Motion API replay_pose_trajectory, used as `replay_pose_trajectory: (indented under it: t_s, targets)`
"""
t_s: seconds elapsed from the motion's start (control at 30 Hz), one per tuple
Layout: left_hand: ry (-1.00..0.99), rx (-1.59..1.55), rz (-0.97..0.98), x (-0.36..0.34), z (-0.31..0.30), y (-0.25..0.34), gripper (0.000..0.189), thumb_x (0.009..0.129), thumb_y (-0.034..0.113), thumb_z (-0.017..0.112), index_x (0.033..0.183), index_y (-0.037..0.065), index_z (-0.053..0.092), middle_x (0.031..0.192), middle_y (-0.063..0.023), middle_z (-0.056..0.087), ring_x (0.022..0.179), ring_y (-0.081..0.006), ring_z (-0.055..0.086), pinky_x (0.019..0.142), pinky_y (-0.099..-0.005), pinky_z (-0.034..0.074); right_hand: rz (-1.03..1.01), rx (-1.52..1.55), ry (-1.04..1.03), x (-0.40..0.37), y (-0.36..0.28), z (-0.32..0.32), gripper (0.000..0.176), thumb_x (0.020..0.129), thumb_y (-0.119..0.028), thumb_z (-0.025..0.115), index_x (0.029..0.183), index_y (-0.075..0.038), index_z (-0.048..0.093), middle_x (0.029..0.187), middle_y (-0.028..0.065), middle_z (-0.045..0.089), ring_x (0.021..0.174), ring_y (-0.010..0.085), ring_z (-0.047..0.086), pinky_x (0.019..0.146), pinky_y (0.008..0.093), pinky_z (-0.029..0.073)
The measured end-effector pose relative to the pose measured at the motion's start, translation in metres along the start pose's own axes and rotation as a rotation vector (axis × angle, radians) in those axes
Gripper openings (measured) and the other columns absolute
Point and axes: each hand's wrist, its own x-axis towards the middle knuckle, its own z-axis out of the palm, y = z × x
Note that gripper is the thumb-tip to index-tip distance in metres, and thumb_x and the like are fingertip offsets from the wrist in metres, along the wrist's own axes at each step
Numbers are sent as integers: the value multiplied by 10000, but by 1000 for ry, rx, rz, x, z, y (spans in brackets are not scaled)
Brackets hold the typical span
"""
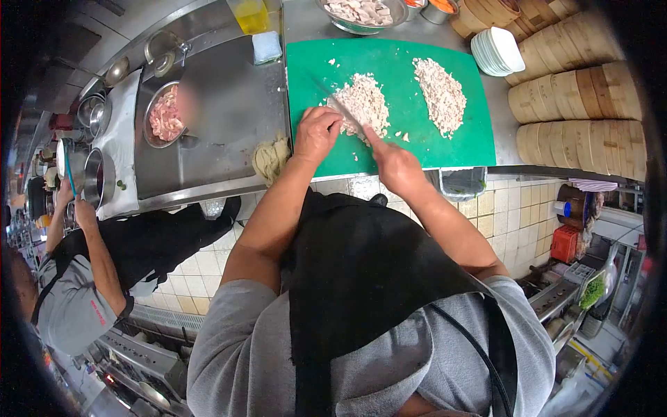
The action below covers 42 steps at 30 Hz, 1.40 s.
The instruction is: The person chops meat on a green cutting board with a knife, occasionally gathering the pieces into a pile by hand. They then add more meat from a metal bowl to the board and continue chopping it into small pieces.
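Note:
My right hand [399, 167] is wrapped round the handle of a knife [345, 112], its forefinger stretched along toward the blade. The blade slants away to the upper left across a heap of finely chopped pale food [367, 97], perhaps meat. Close beside the blade, on its left, my left hand [319, 133] is closed with curled fingers; whatever may be under them is hidden. Both hands are over a large green cutting board [319, 59]. A second chopped heap [440, 96] lies farther right on the same board.
Behind the board stands a metal bowl of pale pieces [359, 12]. Stacked white dishes [497, 52] and bamboo steamers [580, 94] line the right. To the left are a folded cloth [271, 160], a sink and a bowl of raw meat [167, 118]. A co-worker [80, 299] stands far left.

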Motion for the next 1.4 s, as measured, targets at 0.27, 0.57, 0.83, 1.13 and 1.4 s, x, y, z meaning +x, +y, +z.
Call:
replay_pose_trajectory:
  t_s: [0.27,0.57,0.83,1.13,1.4]
  targets:
    - [-21,10,-34,-1,-3,1,124,762,28,810,862,79,757,939,-69,711,901,-308,660,800,-411,557,31,15,3,3,0,-3,667,971,-86,601,1587,-239,395,968,256,692,888,450,680,786,535,549]
    - [-15,9,-33,-3,-5,3,125,768,37,812,873,82,760,931,-69,705,898,-302,663,799,-406,561,11,10,27,4,7,0,678,971,-83,606,1597,-215,380,988,254,701,913,453,682,807,534,553]
    - [-38,16,-52,-6,-7,2,126,773,45,810,885,86,769,941,-64,712,912,-301,670,813,-408,564,39,-42,-73,4,4,-2,697,974,-105,615,1606,-256,364,984,255,700,894,446,685,808,528,556]
    - [-32,21,-17,-2,-8,-1,140,780,33,811,909,71,770,963,-79,729,913,-305,682,819,-409,561,52,-58,-100,9,-1,-7,705,961,-82,629,1593,-279,386,1013,240,699,889,438,686,778,527,556]
    - [-58,16,-29,-4,-13,-1,162,798,46,818,954,65,776,990,-102,730,931,-311,690,826,-401,563,-26,-2,-54,2,0,-4,629,980,-117,586,1577,-233,424,996,242,700,870,444,691,793,534,557]
